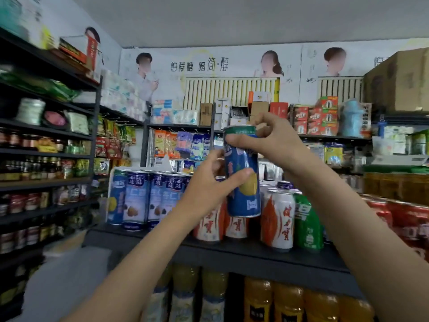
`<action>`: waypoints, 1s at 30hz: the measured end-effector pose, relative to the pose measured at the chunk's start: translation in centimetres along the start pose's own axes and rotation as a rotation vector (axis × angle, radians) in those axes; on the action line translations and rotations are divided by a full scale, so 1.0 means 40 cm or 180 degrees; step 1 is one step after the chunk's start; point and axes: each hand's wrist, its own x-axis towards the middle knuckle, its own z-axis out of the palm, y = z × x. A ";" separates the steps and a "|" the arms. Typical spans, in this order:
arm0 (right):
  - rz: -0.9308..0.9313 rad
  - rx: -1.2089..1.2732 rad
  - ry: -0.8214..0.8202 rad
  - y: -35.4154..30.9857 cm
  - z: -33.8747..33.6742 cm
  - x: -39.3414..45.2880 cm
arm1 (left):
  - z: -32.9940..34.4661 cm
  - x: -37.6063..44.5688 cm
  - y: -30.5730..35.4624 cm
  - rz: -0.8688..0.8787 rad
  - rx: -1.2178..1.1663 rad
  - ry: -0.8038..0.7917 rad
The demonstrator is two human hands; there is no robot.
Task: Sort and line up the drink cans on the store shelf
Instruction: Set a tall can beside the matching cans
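A tall blue drink can (242, 201) with a green rim is held up in front of the dark store shelf (232, 251). My right hand (269, 138) grips its top from above, thumb across the front. My left hand (209, 184) holds its middle from the left, thumb across the label. On the shelf behind stand several pale blue cans (141, 201) at the left, orange-and-white cans (278, 219) in the middle, a green can (307, 226) and red cans (404, 221) at the right. The can's back is hidden.
Bottles of orange and yellow drink (274, 300) fill the level below. Dark shelves with jars (32, 168) run along the left. Boxes and snack packs (322, 117) line the far shelves, and a large carton (399, 80) sits top right.
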 end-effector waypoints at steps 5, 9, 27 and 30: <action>-0.0026 -0.0182 0.0092 -0.011 0.243 0.068 | -0.255 -0.015 -0.012 -0.0182 0.0706 -0.0001; -0.0006 -0.0336 -0.0078 -0.002 0.382 0.094 | -0.391 -0.029 -0.044 -0.0399 0.1171 0.0026; -0.0287 -0.1410 -0.0630 -0.014 0.568 0.154 | -0.614 -0.024 -0.149 -0.0570 0.1062 0.0101; -0.0327 -0.1738 -0.0815 0.017 0.621 0.174 | -0.652 -0.038 -0.193 -0.0718 0.1001 0.0103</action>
